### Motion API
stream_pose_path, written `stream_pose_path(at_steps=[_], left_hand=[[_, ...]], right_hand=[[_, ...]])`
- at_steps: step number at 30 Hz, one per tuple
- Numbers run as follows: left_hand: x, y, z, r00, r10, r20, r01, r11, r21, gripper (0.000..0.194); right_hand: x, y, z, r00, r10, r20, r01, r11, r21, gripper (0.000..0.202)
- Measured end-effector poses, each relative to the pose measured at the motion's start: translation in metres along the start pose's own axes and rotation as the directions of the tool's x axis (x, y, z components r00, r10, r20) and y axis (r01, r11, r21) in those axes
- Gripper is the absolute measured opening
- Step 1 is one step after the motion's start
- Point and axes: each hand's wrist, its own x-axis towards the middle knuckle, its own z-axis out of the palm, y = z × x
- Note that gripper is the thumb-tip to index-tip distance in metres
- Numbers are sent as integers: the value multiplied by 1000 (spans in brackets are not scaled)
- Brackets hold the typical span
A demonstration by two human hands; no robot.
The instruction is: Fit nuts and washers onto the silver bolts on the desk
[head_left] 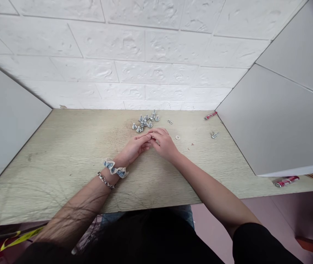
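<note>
My left hand (pixel 135 148) and my right hand (pixel 164 143) meet over the middle of the table, fingertips touching. Their fingers are closed together around something small. A speck of red shows between them, but the fingers hide the rest and I cannot tell its kind. Just beyond the fingertips lies a cluster of silver bolts (pixel 144 123), several standing head down with washers on them. To the right of my right hand are a flat washer (pixel 177 137) and a couple of small nuts or rings (pixel 170 121).
A silver screw-like piece (pixel 214 135) and a red battery-like cylinder (pixel 210 116) lie at the right, near a grey panel (pixel 255 121). Another red cylinder (pixel 286 181) lies by the front edge. A white brick wall (pixel 129 73) closes the back; a grey panel (pixel 8 121) bounds the left.
</note>
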Motion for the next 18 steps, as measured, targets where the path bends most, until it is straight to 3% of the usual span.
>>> stream_pose_path(at_steps=[5,11,18], left_hand=[[0,-2,0,1000,21,4,-22,997,73,29],[-2,0,4,997,62,-48,-42,939,341,33],[-7,6,11,990,107,-93,-42,845,533,32]], right_hand=[[-1,0,0,999,-10,-32,10,1000,-12,15],[-1,0,1,998,57,-27,-58,997,-58,9],[0,-1,0,984,149,97,-142,987,-69,15]])
